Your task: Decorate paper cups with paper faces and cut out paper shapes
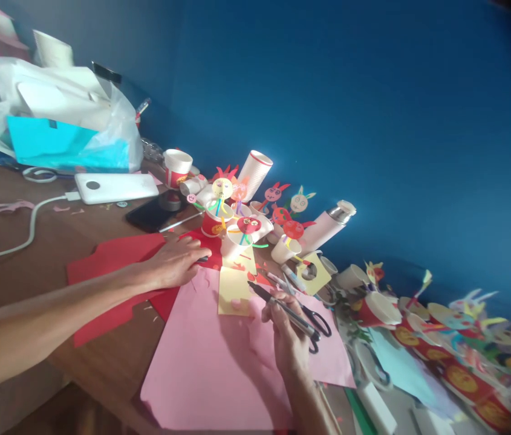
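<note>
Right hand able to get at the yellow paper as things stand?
Probably yes. The right hand holds a black pen, but only pink paper lies between it and the yellow paper; the left hand is off to the other side, on the red paper.

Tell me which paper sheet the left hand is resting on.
The red paper under the left hand; the pink sheet and the yellow slip on it lie nearer the right hand.
</note>
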`<state>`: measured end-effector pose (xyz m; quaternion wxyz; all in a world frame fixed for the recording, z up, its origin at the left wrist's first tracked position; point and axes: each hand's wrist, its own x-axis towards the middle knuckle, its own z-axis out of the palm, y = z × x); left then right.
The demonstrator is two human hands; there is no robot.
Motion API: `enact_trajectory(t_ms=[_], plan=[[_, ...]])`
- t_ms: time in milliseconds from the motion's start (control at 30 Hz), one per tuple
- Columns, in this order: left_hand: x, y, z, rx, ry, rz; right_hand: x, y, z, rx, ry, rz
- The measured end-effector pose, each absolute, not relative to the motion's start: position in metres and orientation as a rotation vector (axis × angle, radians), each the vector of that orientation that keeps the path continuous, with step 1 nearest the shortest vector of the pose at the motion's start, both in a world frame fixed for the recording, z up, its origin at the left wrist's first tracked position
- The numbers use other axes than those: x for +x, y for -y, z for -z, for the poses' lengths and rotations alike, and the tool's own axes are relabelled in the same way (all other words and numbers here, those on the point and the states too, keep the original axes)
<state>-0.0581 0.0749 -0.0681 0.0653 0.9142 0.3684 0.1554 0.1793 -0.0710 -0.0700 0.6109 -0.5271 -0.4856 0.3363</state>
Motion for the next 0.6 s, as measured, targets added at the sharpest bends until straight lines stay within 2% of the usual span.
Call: enact_trajectory(t_ms=[67, 167, 233, 333, 433, 600], plan=[[-0.057, -0.073, 0.066, 2.776, -1.067, -0.486, 0.177, 0.072, 0.069, -1.255, 1.147, -0.763], [-0.051, -0.056, 0.055, 2.787, -0.947, -0.697, 0.173, 0.074, 0.067, -1.245, 1.131, -0.746], [-0.044, -0.036, 0.048, 2.794, -0.67, -0.828, 0.171, 0.075, 0.066, -1.248, 1.106, -0.711], [-0.037, -0.004, 0.046, 2.789, -0.226, -0.764, 0.17, 0.076, 0.065, -1.315, 1.145, -0.643], [-0.037, 0.012, 0.053, 2.798, -0.238, -0.642, 0.165, 0.078, 0.067, -1.351, 1.153, -0.593], [-0.042, 0.009, 0.065, 2.846, -0.304, -0.588, 0.153, 0.086, 0.07, -1.378, 1.103, -0.687]])
